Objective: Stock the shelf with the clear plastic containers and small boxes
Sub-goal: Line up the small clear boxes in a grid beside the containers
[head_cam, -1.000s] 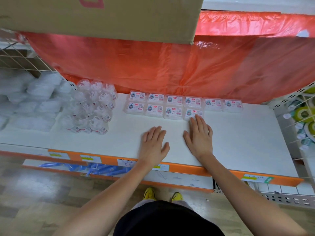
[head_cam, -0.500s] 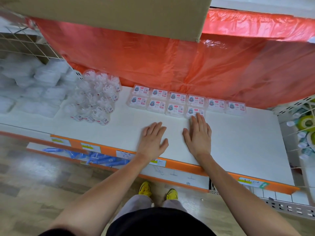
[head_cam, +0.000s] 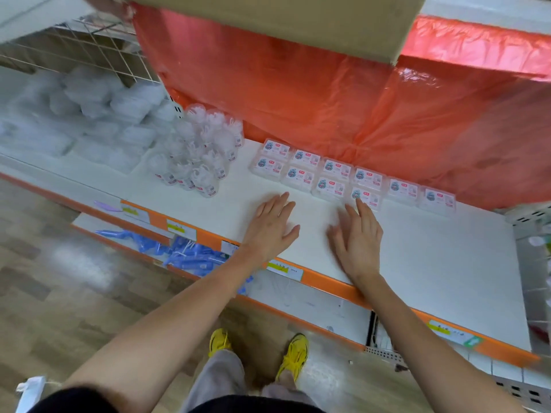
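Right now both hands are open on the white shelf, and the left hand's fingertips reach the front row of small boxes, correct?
Not quite. In the head view it is the right hand whose fingertips reach the front row of small boxes, at its rightmost box; the left hand lies short of them on the bare white shelf. Both are open.

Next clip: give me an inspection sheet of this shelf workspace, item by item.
Surface: white shelf board, price tags along its orange front edge.
Job's things: ten small labelled boxes in two rows at the back; clear round containers clustered to their left.
Clutter: cardboard box overhead; red plastic sheet behind; clear packs heaped far left.
Grips: left hand flat and open on the board; right hand flat, blurred, fingertips at the front row's end box.
Cables: nothing seen.
Surroundings: blue items on the lower shelf; wood-look floor; yellow shoes.
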A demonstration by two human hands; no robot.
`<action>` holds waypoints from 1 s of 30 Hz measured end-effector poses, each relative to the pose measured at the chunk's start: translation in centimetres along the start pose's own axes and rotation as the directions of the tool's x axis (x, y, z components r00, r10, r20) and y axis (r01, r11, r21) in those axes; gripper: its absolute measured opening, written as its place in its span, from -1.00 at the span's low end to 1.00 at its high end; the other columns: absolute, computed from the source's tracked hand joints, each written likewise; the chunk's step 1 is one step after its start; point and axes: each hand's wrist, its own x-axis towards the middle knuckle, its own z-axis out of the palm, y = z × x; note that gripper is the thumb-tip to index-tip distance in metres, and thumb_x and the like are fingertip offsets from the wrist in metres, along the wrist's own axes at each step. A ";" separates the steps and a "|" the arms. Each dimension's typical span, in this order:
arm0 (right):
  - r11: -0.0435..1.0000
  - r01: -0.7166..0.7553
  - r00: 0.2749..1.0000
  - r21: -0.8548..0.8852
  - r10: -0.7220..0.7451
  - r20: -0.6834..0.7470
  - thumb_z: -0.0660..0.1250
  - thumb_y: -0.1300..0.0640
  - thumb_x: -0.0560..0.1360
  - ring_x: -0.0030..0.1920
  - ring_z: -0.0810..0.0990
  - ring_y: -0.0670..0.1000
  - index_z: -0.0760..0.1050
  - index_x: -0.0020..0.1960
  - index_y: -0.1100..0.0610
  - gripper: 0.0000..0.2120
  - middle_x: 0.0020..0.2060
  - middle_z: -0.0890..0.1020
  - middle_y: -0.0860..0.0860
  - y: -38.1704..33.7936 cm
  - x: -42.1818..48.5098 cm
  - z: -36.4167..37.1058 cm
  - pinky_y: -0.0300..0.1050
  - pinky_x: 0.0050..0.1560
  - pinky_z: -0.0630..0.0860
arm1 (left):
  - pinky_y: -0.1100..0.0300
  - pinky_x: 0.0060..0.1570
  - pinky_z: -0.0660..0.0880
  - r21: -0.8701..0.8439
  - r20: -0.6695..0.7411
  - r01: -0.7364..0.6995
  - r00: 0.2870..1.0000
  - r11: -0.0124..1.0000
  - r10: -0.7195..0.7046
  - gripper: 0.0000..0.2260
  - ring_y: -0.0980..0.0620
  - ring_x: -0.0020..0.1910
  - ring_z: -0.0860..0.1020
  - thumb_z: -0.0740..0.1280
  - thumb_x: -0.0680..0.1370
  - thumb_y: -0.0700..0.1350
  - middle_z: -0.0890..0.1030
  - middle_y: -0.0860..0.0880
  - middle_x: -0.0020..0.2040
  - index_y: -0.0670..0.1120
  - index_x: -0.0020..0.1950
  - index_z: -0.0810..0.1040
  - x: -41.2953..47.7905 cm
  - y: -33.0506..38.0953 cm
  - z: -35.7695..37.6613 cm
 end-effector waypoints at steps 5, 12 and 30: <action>0.995 0.067 0.998 0.073 -0.066 -0.025 0.19 -0.01 0.57 0.51 0.19 0.15 0.35 0.43 0.17 -0.53 0.51 0.28 0.13 -6.5 -0.3 0.9 0.07 0.46 0.09 | 0.11 0.48 -0.02 -0.016 -0.082 0.062 0.995 0.998 -0.063 -0.41 -0.06 0.55 0.12 0.07 0.58 0.18 0.16 -0.10 0.57 -0.13 0.52 0.27 -2.4 -5.0 -3.8; 0.967 0.186 0.982 0.175 -0.182 -0.042 0.24 0.11 0.53 0.46 0.26 0.15 0.38 0.40 0.20 -0.54 0.46 0.36 0.14 -20.5 0.9 4.8 0.07 0.43 0.18 | -0.01 0.38 0.25 0.003 -0.199 0.126 0.972 0.992 -0.123 -0.42 -0.11 0.46 0.30 0.10 0.53 0.17 0.33 -0.13 0.49 -0.15 0.43 0.40 -8.5 -16.0 -9.9; 0.940 0.295 0.925 0.171 -0.326 0.197 0.32 0.12 0.54 0.45 0.29 0.19 0.36 0.44 0.19 -0.51 0.49 0.31 0.16 -51.8 3.1 19.4 0.09 0.40 0.22 | 0.05 0.40 0.25 -0.010 -0.274 0.331 0.907 0.944 -0.321 -0.45 -0.11 0.43 0.35 0.20 0.53 0.13 0.41 -0.13 0.43 -0.18 0.41 0.40 -22.5 -44.7 -17.3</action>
